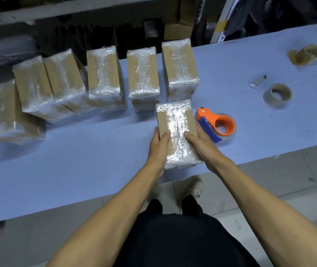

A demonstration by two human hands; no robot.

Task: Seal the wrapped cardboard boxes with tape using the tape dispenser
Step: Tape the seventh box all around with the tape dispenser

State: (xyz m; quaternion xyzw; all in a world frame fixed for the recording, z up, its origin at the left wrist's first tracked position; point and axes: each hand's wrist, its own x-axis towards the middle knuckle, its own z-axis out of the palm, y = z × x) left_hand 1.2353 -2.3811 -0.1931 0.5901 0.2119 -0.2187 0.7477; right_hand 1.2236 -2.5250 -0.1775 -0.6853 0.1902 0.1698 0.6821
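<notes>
A wrapped cardboard box (176, 120) lies lengthwise near the front edge of the blue table (76, 160). My left hand (158, 149) grips its left side, thumb on top. On the other side, my right hand (200, 145) grips the box with its thumb on the clear film. Just right of the box rests the orange and blue tape dispenser (216, 124), untouched. Several more wrapped boxes (103, 74) stand in a row along the table's far edge.
An empty brown tape core (278, 95) and a second one (306, 53) lie to the right, with a small metal blade (258, 81) between them. Dark shelving and cartons stand behind the table. Tiled floor shows below the table edge.
</notes>
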